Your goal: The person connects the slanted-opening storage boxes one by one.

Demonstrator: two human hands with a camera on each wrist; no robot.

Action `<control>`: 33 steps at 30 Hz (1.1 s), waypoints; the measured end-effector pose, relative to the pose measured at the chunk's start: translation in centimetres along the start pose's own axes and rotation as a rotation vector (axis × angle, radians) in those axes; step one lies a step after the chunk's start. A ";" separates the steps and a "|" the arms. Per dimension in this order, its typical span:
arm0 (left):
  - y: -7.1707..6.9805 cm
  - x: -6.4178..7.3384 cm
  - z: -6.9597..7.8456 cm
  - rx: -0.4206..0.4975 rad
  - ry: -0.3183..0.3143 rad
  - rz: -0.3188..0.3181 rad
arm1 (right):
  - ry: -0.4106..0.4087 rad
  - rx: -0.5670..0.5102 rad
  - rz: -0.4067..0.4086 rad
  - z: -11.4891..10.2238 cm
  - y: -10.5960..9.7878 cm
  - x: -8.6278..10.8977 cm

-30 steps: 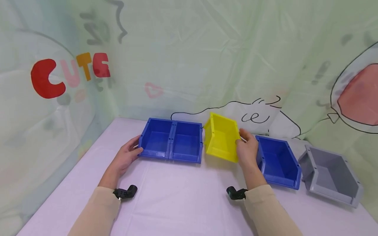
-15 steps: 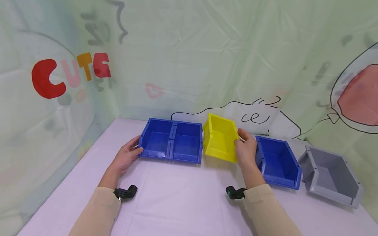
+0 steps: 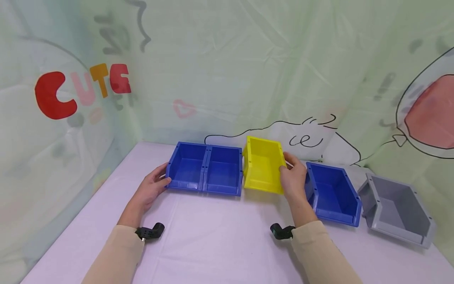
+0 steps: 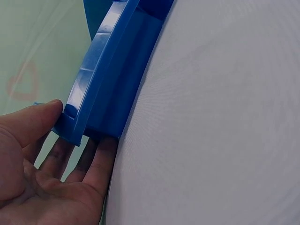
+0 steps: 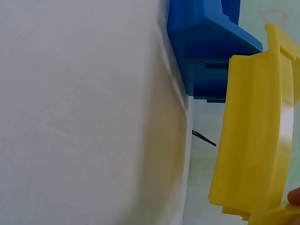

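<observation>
My right hand [image 3: 295, 177] grips the right wall of a yellow storage bin [image 3: 263, 167]. In the right wrist view the yellow bin [image 5: 253, 131] is raised off the table, its shadow below, close beside a blue bin. Two blue bins stand side by side, touching: the left blue bin [image 3: 189, 169] and the middle blue bin [image 3: 223, 171]. My left hand [image 3: 154, 185] holds the left blue bin at its left side. In the left wrist view the thumb lies on the front corner of the blue bin [image 4: 101, 79], with fingers behind and below.
Right of my right hand stands another blue bin [image 3: 333, 197], turned at an angle. Beyond it is a grey bin [image 3: 399, 213]. The white-covered table [image 3: 213, 236] ends at a printed curtain [image 3: 220, 79] behind the bins.
My right hand has moved slightly left with the yellow bin, which has turned straighter and come closer to the middle blue bin. My left hand has stayed in place.
</observation>
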State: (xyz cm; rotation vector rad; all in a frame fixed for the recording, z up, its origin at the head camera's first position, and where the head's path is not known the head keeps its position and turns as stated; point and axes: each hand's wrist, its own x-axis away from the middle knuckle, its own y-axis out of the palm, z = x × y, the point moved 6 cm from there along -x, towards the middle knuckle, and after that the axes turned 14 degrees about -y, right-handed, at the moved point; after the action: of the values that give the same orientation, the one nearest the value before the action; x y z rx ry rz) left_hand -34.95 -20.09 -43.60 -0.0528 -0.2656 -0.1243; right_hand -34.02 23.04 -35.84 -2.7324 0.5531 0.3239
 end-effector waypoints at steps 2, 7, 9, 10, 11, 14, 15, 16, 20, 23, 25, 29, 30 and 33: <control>0.0 0.0 0.0 -0.001 0.002 0.000 | -0.003 0.004 0.003 -0.1 0.0 0.0; -0.1 0.0 -0.3 0.000 -0.010 0.002 | 0.016 0.005 0.010 0.0 0.1 0.2; 0.0 0.0 -0.4 0.000 -0.017 0.002 | 0.023 0.005 0.013 0.1 0.1 0.2; 0.0 0.0 -0.4 -0.001 -0.019 0.002 | 0.028 0.007 0.011 0.1 0.1 0.2; 0.0 0.0 -0.4 -0.001 -0.020 0.002 | 0.031 0.011 0.010 0.1 0.1 0.2; 0.0 0.0 -0.2 -0.003 -0.014 0.001 | 0.025 0.025 0.002 -0.1 0.1 0.2; 0.0 0.0 -0.2 -0.004 -0.013 0.003 | 0.022 0.033 -0.003 -0.2 0.2 0.1; 0.0 0.0 -0.1 -0.005 -0.012 0.005 | 0.017 0.044 -0.010 -0.4 0.2 0.0; -0.1 0.1 0.0 -0.012 -0.016 0.013 | -0.022 0.094 -0.038 -1.0 0.3 -0.3; 0.0 0.2 0.1 -0.015 -0.020 0.014 | -0.061 0.138 -0.061 -1.4 0.4 -0.3; 0.0 0.2 0.1 -0.016 -0.022 0.017 | -0.082 0.170 -0.077 -1.4 0.5 -0.3; 0.0 0.1 0.0 -0.013 -0.019 0.017 | -0.154 0.242 -0.120 -1.4 0.8 -0.1; 0.0 0.1 0.0 -0.013 -0.017 0.017 | -0.171 0.254 -0.137 -1.4 0.9 0.0; 0.1 0.1 0.0 -0.011 -0.010 0.014 | -0.228 0.283 -0.178 -1.6 1.2 0.1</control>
State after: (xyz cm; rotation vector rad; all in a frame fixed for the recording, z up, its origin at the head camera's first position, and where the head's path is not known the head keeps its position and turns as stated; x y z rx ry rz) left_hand -34.85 -20.05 -43.62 -0.0663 -0.2744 -0.1119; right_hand -34.20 21.40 -34.72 -2.4094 0.2681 0.4661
